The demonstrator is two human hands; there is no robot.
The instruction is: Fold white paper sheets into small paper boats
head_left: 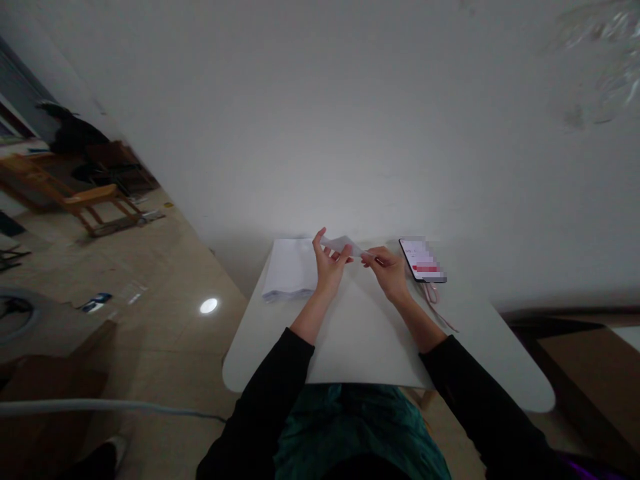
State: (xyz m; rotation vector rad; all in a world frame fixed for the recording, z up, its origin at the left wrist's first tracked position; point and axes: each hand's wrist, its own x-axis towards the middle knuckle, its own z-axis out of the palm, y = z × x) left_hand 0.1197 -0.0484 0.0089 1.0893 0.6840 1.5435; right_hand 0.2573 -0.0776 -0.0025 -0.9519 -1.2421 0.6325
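Observation:
My left hand (330, 263) and my right hand (387, 270) both pinch a folded strip of white paper (343, 245), which spans the gap between them above the table. A thick stack of white paper (290, 270) lies just left of my left hand. Beyond my right hand, a smartphone (423, 260) rests on the white table (370, 340) with its screen lit and blurred. A thin pink cord (433, 300) trails from the phone toward the table's right edge.
The rounded white table stands against a white wall (320, 133). Its left edge drops to a tiled floor (150, 333). A wooden chair (70, 193) stands at the far left, and a pale cable (100, 405) runs across the lower left.

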